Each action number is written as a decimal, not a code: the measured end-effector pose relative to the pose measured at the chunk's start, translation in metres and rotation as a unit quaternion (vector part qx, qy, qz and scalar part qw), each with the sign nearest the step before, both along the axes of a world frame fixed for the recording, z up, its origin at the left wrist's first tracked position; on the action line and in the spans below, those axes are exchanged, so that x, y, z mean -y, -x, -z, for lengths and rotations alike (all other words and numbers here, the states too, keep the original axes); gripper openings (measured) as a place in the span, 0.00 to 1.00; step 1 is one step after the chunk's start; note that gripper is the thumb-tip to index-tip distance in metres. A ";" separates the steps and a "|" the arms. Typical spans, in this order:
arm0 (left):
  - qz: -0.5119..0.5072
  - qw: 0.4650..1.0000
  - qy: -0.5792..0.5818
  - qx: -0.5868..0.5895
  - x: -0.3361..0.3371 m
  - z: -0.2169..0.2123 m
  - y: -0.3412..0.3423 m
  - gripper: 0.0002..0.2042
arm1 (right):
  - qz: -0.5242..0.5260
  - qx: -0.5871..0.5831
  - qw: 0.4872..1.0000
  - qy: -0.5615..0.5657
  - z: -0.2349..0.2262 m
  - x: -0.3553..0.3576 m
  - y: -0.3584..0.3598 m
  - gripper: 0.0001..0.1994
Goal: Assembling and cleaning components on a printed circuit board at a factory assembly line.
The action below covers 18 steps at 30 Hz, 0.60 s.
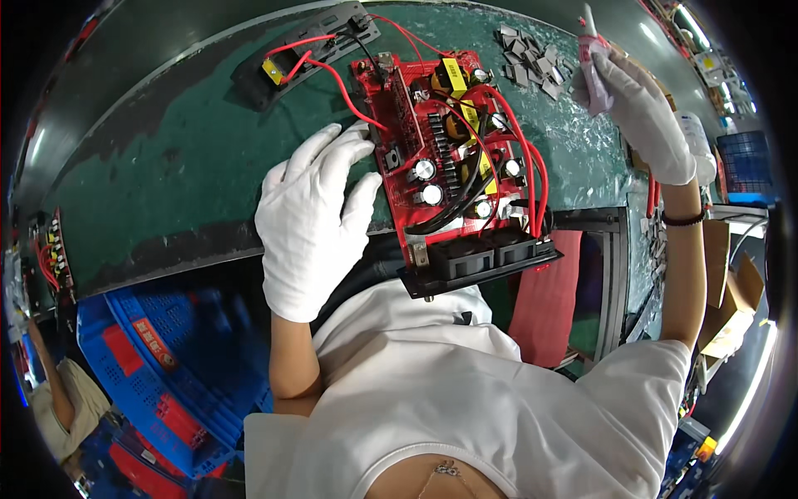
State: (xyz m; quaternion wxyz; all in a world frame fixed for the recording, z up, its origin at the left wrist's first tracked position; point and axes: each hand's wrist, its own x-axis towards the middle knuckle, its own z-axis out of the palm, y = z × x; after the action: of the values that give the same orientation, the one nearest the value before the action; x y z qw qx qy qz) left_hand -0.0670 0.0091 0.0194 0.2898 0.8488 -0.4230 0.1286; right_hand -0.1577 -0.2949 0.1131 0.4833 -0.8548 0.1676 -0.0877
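My left hand, in a white glove, has its fingers spread, with the tips at the left edge of a red circuit board. The board carries capacitors, yellow-taped coils, thick red and black wires and a black end panel with fans at its near end. Off to the far right, my right hand, also gloved, is closed around a pinkish squeeze tube with a white nozzle pointing away from me. Red and black wires join the board to a dark grey panel lying beyond it.
Small grey pads lie scattered right of the board on the worn green table. Blue crates stand below at left. A blue basket and cardboard box are at right. Another person's arm shows at far left.
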 end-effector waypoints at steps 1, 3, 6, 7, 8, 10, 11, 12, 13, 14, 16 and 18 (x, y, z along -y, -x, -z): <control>-0.002 1.000 -0.001 0.000 0.000 0.000 0.000 0.12 | 0.023 0.016 0.986 -0.164 -0.004 -0.009 -0.003 0.15; -0.002 1.000 0.000 0.002 -0.001 0.000 0.000 0.11 | -0.079 0.074 0.961 -0.255 0.003 -0.008 -0.004 0.16; 0.004 1.000 0.007 0.001 -0.001 0.000 0.000 0.12 | -0.045 0.072 0.892 -0.445 0.001 -0.034 -0.016 0.20; 0.007 1.000 0.007 -0.009 -0.001 -0.001 0.000 0.11 | -0.046 0.071 0.892 -0.444 0.001 -0.032 -0.020 0.20; 0.011 1.000 0.007 -0.020 -0.001 -0.001 0.001 0.11 | -0.113 0.045 0.880 -0.459 0.002 -0.029 -0.025 0.21; 0.012 1.000 0.012 -0.018 0.000 0.000 0.001 0.11 | -0.180 0.018 0.864 -0.470 0.000 -0.028 -0.028 0.21; 0.011 1.000 0.015 -0.017 0.000 0.000 0.000 0.11 | -0.143 -0.008 0.924 -0.356 -0.006 -0.029 -0.029 0.20; 0.008 1.000 0.014 -0.018 0.000 0.001 0.000 0.11 | -0.103 -0.034 0.966 -0.234 -0.010 -0.031 -0.030 0.20; 0.011 1.000 0.015 -0.008 0.000 0.002 0.000 0.11 | -0.105 -0.035 0.966 -0.235 -0.012 -0.032 -0.030 0.20; 0.013 1.000 0.016 0.001 0.000 0.003 -0.001 0.11 | -0.136 -0.001 0.991 -0.002 -0.011 -0.032 -0.029 0.18; 0.015 1.000 0.013 -0.001 0.000 0.002 -0.001 0.11 | -0.163 0.018 0.956 0.242 -0.018 -0.043 -0.027 0.14; 0.010 1.000 0.007 -0.003 -0.002 0.002 0.000 0.11 | -0.193 0.025 0.929 0.315 -0.024 -0.058 -0.026 0.10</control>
State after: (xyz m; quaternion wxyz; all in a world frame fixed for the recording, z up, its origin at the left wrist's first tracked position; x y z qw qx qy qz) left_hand -0.0666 0.0114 0.0178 0.2984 0.8425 -0.4302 0.1265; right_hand -0.1317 -0.2370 0.1368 0.2007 -0.9765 -0.0484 -0.0623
